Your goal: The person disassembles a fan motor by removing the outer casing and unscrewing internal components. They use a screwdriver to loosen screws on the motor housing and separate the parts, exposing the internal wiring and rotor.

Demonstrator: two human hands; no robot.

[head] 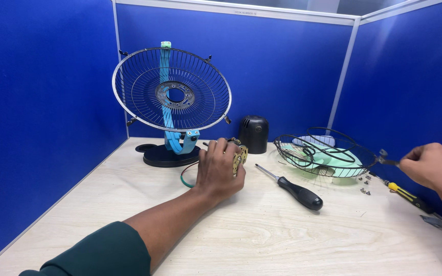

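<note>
- Left hand (220,171), nearest on its green-sleeved arm, curls round the brass-coloured fan motor (239,156) on the table (262,235), just beside the fan stand (170,153); fingers closed on it
- Right hand (432,166) is loosely fisted at the edge of the loose front grille (326,153); whether it grips the rim I cannot tell
- Risk, as I judge it: the motor's wires (188,176) could snag; a tug on the grille might scatter the small screws (365,185) or roll the black-handled screwdriver (295,189)
</note>
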